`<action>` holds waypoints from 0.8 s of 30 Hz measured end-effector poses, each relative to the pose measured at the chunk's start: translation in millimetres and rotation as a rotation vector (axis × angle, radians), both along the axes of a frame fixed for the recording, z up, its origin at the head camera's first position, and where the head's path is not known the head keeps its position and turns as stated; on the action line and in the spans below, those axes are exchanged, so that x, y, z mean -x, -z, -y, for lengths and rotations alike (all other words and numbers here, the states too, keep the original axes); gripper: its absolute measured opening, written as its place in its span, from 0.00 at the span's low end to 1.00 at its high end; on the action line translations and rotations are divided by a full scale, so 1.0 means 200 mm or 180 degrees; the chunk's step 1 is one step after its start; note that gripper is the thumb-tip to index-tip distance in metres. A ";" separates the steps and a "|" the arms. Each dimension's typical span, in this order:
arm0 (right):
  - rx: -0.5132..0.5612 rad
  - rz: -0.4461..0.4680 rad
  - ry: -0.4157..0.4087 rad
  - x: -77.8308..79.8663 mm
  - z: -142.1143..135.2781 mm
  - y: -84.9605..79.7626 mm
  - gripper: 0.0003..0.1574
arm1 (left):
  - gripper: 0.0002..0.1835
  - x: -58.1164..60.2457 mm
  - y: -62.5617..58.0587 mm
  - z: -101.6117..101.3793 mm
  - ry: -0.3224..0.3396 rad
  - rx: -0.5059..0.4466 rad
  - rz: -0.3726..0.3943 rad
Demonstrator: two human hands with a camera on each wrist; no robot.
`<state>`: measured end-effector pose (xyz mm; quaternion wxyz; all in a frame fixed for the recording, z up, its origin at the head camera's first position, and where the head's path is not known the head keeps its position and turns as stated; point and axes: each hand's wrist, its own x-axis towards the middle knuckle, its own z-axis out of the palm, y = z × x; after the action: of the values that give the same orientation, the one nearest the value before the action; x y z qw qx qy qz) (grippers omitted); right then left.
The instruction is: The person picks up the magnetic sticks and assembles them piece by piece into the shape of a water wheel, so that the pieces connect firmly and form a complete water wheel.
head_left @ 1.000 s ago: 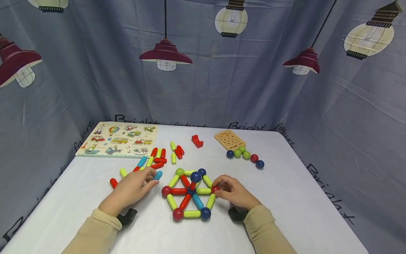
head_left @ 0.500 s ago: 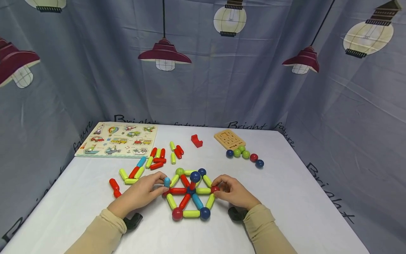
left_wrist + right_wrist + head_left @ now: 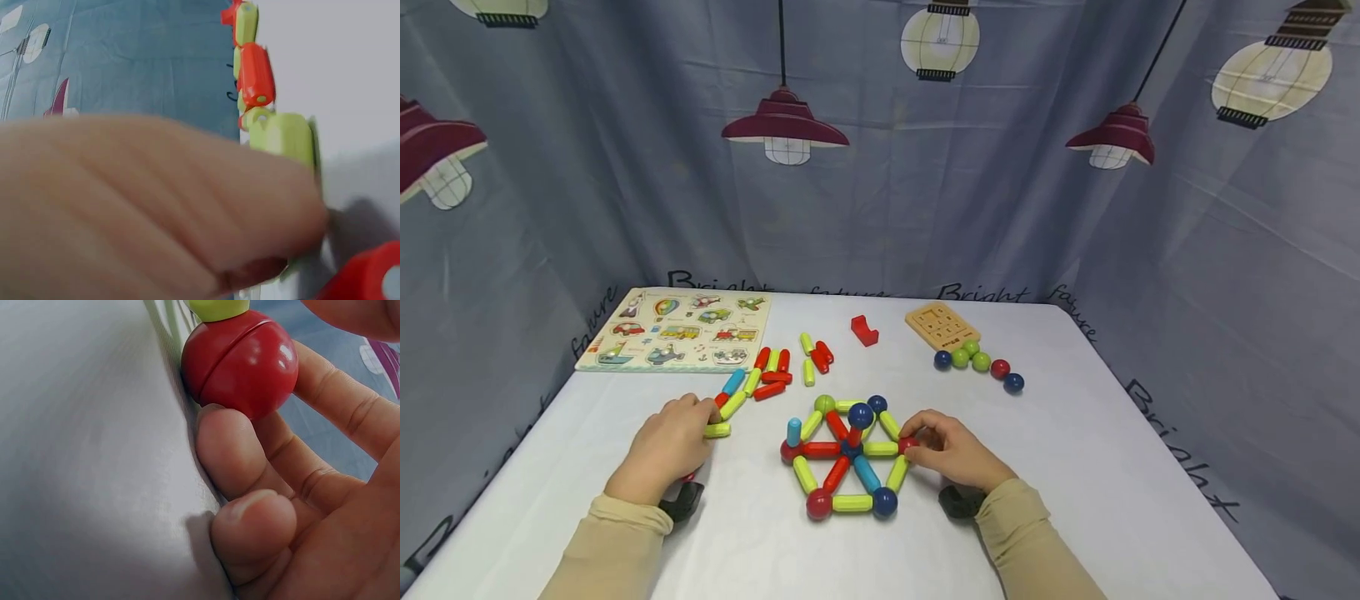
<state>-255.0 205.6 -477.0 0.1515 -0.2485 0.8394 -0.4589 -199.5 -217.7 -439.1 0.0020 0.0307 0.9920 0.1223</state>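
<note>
A hexagonal wheel of coloured rods and balls lies on the table in the head view, with a blue ball [image 3: 861,416] raised on an upright red rod at its centre. A light-blue rod [image 3: 793,432] stands upright on the left red ball [image 3: 791,452]. My right hand [image 3: 951,450] holds the right-hand red ball [image 3: 242,365] of the wheel with curled fingers. Among the loose rods at left, my left hand [image 3: 668,442] reaches down by a yellow-green rod [image 3: 718,430] and a red rod [image 3: 722,400]. Its fingertips are hidden, so its grip does not show.
Several loose rods [image 3: 772,377] lie behind the left hand, near a picture puzzle board [image 3: 677,331]. A red bracket-shaped piece [image 3: 864,331], a small wooden board [image 3: 942,326] and several loose balls [image 3: 981,362] are at the back.
My left hand brought the light-blue rod to the wheel's left red ball, let it go standing there, and moved back left to the loose rods. My right hand stayed at its ball.
</note>
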 end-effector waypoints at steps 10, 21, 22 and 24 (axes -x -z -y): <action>0.0048 -0.0010 -0.0038 0.00 -0.01 0.00 0.13 | 0.13 0.02 0.03 -0.09 0.0376 -0.0501 0.0150; 0.0079 0.0061 -0.0053 0.00 0.00 0.00 0.12 | 0.19 -0.02 -0.02 -0.23 0.1114 -0.1235 -0.1583; 0.0080 0.0063 -0.0049 0.00 0.00 0.00 0.12 | 0.20 -0.02 -0.02 -0.26 0.1244 -0.1224 -0.1705; 0.0091 0.0061 -0.0043 0.00 0.00 0.00 0.12 | 0.21 -0.02 -0.04 -0.33 0.1460 -0.1160 -0.1839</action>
<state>-255.7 205.8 -477.7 0.1591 -0.2519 0.8296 -0.4723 -196.1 -152.7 -431.1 -0.2548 0.2840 0.8813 0.2787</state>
